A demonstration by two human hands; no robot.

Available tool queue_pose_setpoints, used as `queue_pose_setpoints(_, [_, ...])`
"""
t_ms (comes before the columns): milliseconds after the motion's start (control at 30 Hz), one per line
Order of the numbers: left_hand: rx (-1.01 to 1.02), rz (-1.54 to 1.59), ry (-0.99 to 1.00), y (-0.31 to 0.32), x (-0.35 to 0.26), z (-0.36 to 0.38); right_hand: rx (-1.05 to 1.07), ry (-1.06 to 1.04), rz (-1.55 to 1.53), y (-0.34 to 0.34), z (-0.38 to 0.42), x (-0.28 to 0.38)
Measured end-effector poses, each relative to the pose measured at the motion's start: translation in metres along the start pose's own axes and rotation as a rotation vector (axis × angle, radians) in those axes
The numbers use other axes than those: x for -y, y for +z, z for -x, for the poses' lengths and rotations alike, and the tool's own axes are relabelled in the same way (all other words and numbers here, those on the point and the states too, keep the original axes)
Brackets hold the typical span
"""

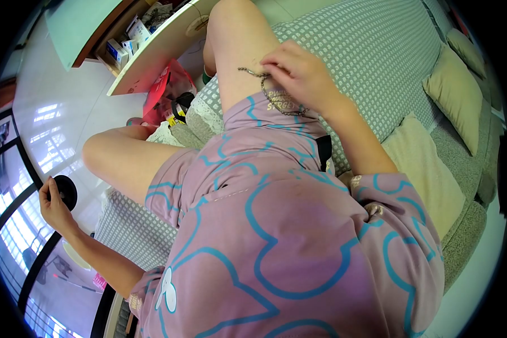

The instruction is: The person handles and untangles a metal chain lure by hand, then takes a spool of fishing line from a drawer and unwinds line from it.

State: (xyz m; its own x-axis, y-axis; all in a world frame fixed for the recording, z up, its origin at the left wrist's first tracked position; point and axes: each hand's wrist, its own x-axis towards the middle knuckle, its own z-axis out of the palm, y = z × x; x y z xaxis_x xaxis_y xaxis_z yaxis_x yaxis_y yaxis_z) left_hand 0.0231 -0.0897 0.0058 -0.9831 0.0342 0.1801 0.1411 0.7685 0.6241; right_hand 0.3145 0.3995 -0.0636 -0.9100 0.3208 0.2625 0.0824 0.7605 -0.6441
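My left hand (pixel 55 205) is out at the left side, its fingers closed on the edge of a black round disc (pixel 67 192), whose kind I cannot make out. Above my thigh, my right hand (pixel 296 73) has its fingers pinched on a dark beaded chain (pixel 264 90). One short end of the chain sticks out to the left of the fingertips. The rest hangs in a loop and lies over the leg of the purple shorts (pixel 248 121), its far part running under my wrist.
I sit on a sofa with a grey-green patterned cover (pixel 343 50); cushions (pixel 456 96) lie at the right. Ahead stands a table with an open drawer (pixel 152 53) holding small boxes. A red bag (pixel 172 84) is on the floor between my legs and the drawer.
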Motion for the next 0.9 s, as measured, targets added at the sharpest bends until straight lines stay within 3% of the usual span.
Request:
queue_pose_setpoints(133, [0.011, 0.020, 0.010, 0.002, -0.001, -0.001, 0.013, 0.016, 0.083, 0.017, -0.001, 0.005])
queue_pose_setpoints(200, [0.030, 0.052, -0.015, 0.004, 0.000, 0.001, 0.086, 0.148, 0.030, 0.020, -0.005, 0.012])
queue_pose_setpoints(433, [0.031, 0.020, -0.052, 0.007, 0.014, 0.001, 0.091, 0.049, 0.288, 0.036, -0.009, 0.003])
queue_pose_setpoints(500, [0.038, 0.017, -0.062, 0.007, 0.020, 0.001, 0.244, 0.523, -0.156, 0.020, -0.016, 0.006])
queue_pose_setpoints(533, [0.039, 0.019, -0.065, 0.009, 0.021, 0.002, 0.246, 0.523, -0.153, 0.016, -0.014, 0.002])
queue_pose_setpoints(600, [0.058, -0.005, -0.074, 0.013, 0.023, 0.004, 0.278, 0.724, -0.711, 0.010, -0.012, -0.012])
queue_pose_setpoints(733, [0.021, 0.011, -0.025, 0.014, 0.027, 0.002, 0.302, 0.673, -0.801, 0.004, -0.005, -0.026])
queue_pose_setpoints(900, [-0.005, -0.072, -0.045, 0.005, 0.029, 0.001, 0.187, 0.690, -1.064, 0.002, 0.002, -0.032])
